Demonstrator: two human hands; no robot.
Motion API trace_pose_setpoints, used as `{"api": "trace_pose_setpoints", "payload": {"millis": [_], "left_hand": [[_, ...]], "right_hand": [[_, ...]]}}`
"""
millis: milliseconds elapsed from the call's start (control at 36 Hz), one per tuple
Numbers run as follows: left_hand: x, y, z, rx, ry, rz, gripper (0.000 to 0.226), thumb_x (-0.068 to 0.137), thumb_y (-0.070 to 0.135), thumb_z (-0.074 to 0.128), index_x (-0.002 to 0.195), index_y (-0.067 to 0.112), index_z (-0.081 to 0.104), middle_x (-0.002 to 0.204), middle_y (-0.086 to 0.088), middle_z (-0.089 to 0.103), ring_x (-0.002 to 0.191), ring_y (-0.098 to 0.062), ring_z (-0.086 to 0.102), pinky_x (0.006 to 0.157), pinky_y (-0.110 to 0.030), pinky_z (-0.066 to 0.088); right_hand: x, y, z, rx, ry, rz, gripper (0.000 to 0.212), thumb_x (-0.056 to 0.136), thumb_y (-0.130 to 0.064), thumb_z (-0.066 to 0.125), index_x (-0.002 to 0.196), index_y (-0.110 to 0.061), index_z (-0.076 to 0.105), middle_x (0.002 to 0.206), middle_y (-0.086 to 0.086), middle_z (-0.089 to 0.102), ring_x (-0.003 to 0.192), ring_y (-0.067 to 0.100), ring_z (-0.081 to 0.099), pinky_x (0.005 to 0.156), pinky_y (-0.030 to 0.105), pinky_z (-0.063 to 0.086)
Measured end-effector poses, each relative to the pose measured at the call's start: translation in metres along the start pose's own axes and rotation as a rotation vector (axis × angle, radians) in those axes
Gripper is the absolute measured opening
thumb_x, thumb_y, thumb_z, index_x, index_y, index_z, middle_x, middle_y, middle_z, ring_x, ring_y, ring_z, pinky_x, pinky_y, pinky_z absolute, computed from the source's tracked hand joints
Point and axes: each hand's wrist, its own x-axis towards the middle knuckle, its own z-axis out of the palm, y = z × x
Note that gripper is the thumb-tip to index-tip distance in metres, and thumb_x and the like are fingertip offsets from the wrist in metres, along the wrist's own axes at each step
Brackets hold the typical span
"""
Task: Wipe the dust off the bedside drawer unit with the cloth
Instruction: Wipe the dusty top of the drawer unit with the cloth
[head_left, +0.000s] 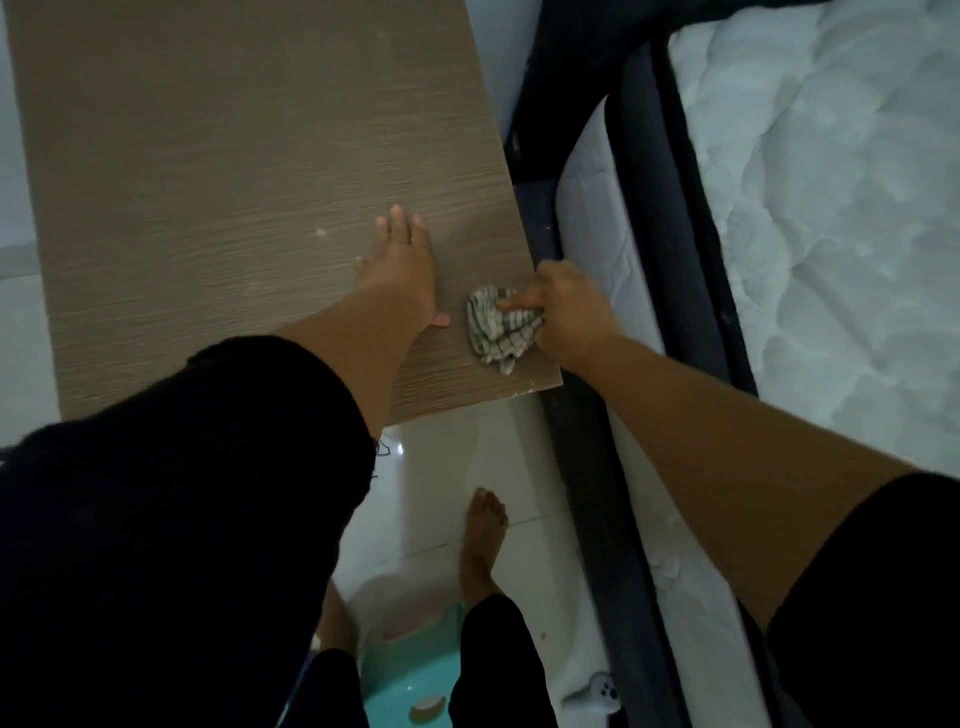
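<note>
The bedside drawer unit (234, 197) shows its brown wood-grain top, seen from above, with a few pale dust specks. My left hand (402, 267) lies flat on the top with fingers spread, near the right side. My right hand (566, 306) grips a bunched grey-and-white checked cloth (496, 327) and presses it on the top close to the front right corner. The drawer fronts are hidden from this angle.
A bed with a dark frame (587, 426) and white quilted mattress (841, 234) stands close along the unit's right side. White floor tiles (447, 457) lie below, with my bare foot (483, 540) and a turquoise basin (410, 675) near it.
</note>
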Motion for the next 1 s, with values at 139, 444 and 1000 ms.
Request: {"api": "trace_pose_setpoints", "payload": {"millis": [139,444,1000], "left_hand": [[-0.010,0.006,0.008,0.017,0.028,0.009,0.104,0.083,0.026,0.069,0.148,0.001,-0.008,0.156,-0.015,-0.014,0.146,-0.028,-0.007,0.118,-0.039,0.012],[-0.033,-0.013,0.023,0.047,0.026,0.104,0.099,0.080,0.031,0.072,0.149,0.004,0.007,0.158,-0.011,0.001,0.146,-0.026,0.006,0.117,-0.037,0.017],[0.044,0.027,-0.001,0.085,0.225,0.335,0.093,0.084,0.049,0.060,0.150,0.009,0.009,0.159,-0.008,0.000,0.146,-0.026,0.004,0.117,-0.035,0.011]], "right_hand": [[-0.057,0.002,0.019,0.004,0.027,-0.054,0.029,0.090,-0.002,0.055,0.116,-0.008,0.067,0.101,0.021,0.059,0.099,0.032,0.052,0.084,0.028,0.037],[-0.111,0.013,0.039,0.282,0.226,0.204,0.035,0.077,0.012,0.052,0.098,-0.006,0.073,0.095,0.010,0.066,0.095,0.028,0.062,0.078,0.016,0.042],[0.049,0.042,0.010,1.222,0.473,0.328,0.040,0.093,0.007,0.043,0.129,-0.007,0.056,0.120,0.022,0.063,0.109,0.037,0.061,0.093,0.050,0.051]]}}
